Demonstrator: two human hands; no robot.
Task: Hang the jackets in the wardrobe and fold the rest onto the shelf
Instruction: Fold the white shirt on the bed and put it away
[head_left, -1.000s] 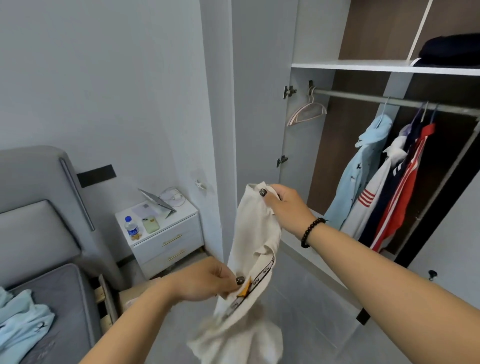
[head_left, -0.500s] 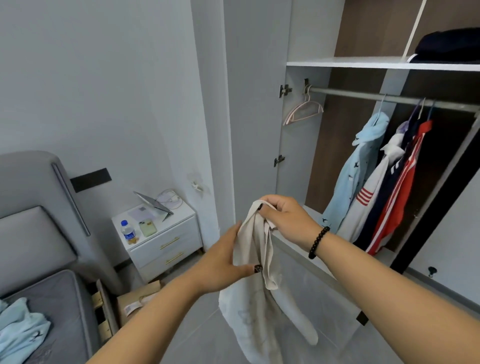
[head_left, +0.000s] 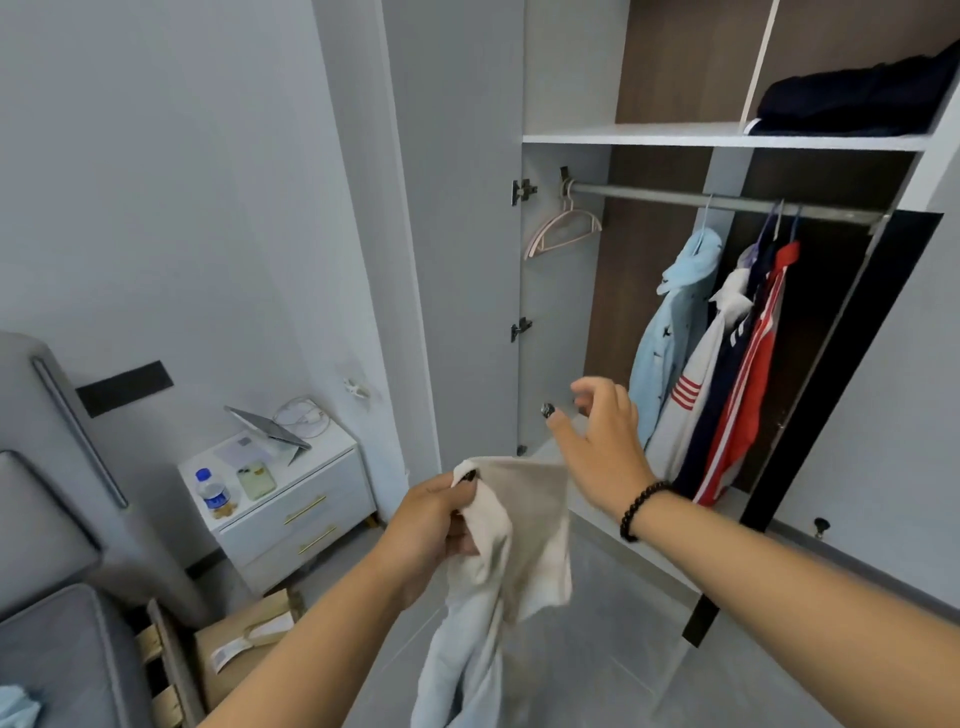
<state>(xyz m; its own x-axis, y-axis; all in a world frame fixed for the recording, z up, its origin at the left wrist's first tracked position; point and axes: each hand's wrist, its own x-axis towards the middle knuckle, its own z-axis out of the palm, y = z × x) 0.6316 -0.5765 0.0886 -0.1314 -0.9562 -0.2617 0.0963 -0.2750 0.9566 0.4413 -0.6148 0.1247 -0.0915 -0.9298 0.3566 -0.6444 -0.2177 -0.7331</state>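
Head view: a grey bedroom, bed (head_left: 57, 649) near left, white nightstand (head_left: 291, 499) by the wall, open wardrobe (head_left: 675, 137) far right with jackets (head_left: 722, 374) on the rail (head_left: 727, 200). The cream garment (head_left: 514, 551) hangs long-axis vertical, top bunched in the left hand (head_left: 436, 525), tail toward the floor. The right hand (head_left: 602, 436) has let go since half a second ago and now reaches forward, fingers spread and empty.

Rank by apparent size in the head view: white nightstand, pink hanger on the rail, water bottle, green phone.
1. White two-drawer nightstand
2. Empty pink plastic hanger
3. Blue-capped water bottle and pale green phone: look alike, not ranked.
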